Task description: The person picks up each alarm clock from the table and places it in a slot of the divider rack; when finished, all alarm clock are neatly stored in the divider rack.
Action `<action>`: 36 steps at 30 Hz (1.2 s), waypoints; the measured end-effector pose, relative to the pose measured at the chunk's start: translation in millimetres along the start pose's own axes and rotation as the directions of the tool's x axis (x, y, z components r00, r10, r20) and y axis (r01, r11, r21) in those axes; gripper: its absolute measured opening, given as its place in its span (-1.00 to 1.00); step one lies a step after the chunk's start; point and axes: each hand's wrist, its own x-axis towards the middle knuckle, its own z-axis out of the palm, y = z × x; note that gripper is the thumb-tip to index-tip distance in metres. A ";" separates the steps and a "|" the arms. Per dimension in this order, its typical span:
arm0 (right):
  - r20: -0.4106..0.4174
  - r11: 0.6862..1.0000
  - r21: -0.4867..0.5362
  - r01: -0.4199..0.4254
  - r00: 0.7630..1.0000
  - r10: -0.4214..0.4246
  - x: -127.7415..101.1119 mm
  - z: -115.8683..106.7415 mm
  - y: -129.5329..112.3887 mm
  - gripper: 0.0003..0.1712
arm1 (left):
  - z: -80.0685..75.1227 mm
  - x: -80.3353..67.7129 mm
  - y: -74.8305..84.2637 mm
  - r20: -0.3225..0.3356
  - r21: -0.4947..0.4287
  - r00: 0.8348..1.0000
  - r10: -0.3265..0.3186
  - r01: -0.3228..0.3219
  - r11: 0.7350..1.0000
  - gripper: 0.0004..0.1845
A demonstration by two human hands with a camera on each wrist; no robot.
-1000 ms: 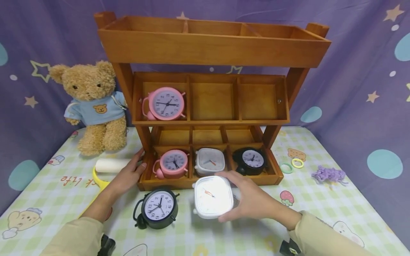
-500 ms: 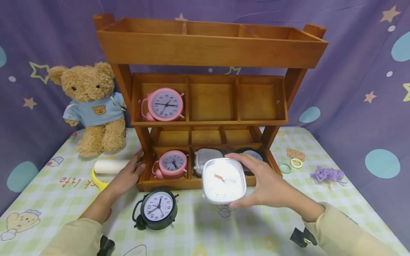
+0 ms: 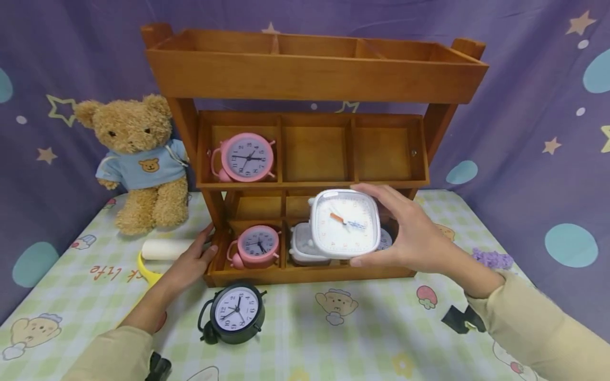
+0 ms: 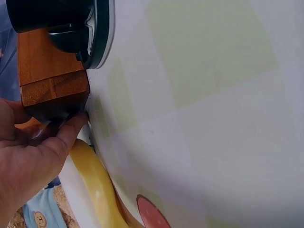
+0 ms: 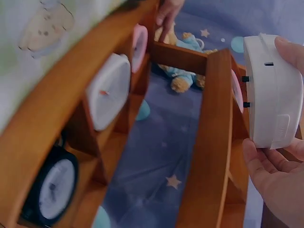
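Note:
My right hand [image 3: 412,233] grips a white square alarm clock [image 3: 344,222] by its right side, dial facing me, in front of the wooden rack [image 3: 314,76]. The right wrist view shows the back of this white clock [image 5: 273,92], fingers and thumb around its edges. My left hand [image 3: 188,267] touches the lower left side of the rack with extended fingers; in the left wrist view the hand [image 4: 35,156] lies against the rack's corner [image 4: 54,90]. Pink clocks sit in the left compartments: one in the middle tier [image 3: 248,157], one below [image 3: 259,246].
A second white clock [image 3: 302,246] and a black one [image 5: 54,190] occupy the bottom tier. Another black clock [image 3: 236,312] lies before the rack. A teddy bear [image 3: 143,164], a white roll [image 3: 164,248] with a yellow handle [image 3: 149,271] and purple yarn [image 3: 493,258] are around it.
My right hand has raised the white clock up and to the right, from near the table to the gap below the middle tier. My left hand has stayed at the rack's side.

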 end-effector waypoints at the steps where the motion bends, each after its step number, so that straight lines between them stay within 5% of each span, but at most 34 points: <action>1: -0.004 1.000 0.005 0.003 1.000 -0.003 3.2 -2.2 -0.8 0.24 | 0.1 0.1 -0.5 0.001 -0.001 1.000 -0.001 0.001 1.000 -0.32; 19: -0.118 0.986 -0.168 -0.007 0.993 -0.013 64.1 -23.2 0.6 0.26 | -1.6 2.0 3.5 0.010 0.018 0.999 -0.033 0.033 0.999 -0.31; 36: -0.032 0.974 -0.228 -0.018 0.999 0.011 113.3 -23.6 13.9 0.27 | -0.7 -0.1 3.1 -0.011 0.048 1.000 -0.001 0.002 0.999 -0.33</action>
